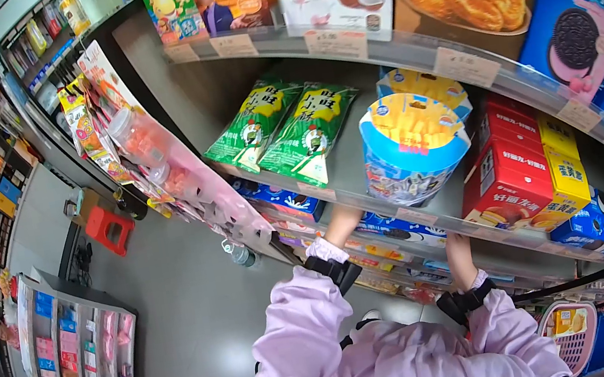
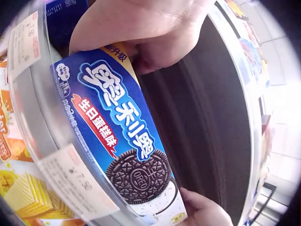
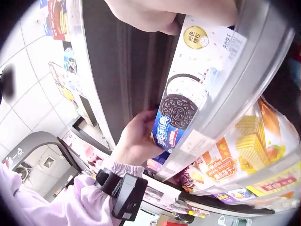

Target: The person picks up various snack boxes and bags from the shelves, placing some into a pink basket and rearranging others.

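Blue biscuit box [image 2: 115, 110], gripped at both ends

Below the snack bucket [image 1: 409, 162], the box lay along the front lip [image 3: 242, 84] of a dark shelf [image 2: 202, 108]. Below and left of the bucket, the left hand [image 2: 146, 30] gripped the box's blue end; below and right of it, the right hand [image 3: 174, 12] held the pale end. The step in hand looked like lining the box up with the lip. The next move seemed to call for even pressure from both hands, then a gentle release. Whether the underside rested fully could not be told.
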Available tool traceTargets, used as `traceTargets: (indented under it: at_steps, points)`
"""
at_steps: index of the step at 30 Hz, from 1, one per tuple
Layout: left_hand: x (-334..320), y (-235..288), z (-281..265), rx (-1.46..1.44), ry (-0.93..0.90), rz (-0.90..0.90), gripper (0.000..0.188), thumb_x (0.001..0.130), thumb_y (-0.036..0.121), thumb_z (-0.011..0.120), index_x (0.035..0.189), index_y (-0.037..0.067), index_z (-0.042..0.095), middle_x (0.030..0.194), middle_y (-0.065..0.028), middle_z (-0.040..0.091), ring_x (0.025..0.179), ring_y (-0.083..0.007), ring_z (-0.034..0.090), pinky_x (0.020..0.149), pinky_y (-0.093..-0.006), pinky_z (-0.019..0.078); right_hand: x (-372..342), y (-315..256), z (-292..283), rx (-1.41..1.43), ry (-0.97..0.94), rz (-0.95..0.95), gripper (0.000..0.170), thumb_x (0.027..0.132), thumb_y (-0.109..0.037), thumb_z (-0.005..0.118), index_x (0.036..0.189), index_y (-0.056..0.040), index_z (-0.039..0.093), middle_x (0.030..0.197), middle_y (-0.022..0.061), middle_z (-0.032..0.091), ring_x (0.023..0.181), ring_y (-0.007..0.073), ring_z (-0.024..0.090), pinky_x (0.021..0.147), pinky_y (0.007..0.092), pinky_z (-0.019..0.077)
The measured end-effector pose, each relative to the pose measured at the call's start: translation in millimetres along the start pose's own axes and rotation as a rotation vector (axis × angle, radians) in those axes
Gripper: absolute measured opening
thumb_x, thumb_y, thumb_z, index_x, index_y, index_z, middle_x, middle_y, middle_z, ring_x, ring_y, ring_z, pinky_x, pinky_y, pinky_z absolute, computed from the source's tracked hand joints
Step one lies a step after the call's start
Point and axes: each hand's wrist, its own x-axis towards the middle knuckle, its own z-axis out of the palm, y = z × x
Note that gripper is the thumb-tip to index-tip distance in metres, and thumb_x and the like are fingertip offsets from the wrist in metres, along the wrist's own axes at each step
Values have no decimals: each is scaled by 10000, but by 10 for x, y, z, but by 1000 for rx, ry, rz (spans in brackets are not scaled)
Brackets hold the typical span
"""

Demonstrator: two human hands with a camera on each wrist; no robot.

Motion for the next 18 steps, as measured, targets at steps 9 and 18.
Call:
traceTargets:
  at_steps: [9, 18]
  points:
    - [-44, -49, -168, 114, -40, 11, 209, 765, 75, 451, 936, -11, 537, 926, -224, 553, 909, -387, 504, 760, -432, 410, -199, -987, -127, 314, -48, 91, 301, 865, -226, 512, 1010, 38, 529, 1016, 139, 560, 960, 219, 491, 868, 284, 347]
    - [-119, 665, -351, 327, 90, 163, 150, 733, 109, 522, 832, 7, 571, 808, -184, 562, 809, -362, 532, 762, -459, 396, 7, -351, -295, -237, -161, -173, 419, 739, 74, 408, 1148, 2, 465, 1049, 205, 505, 998, 324, 468, 876, 347, 363]
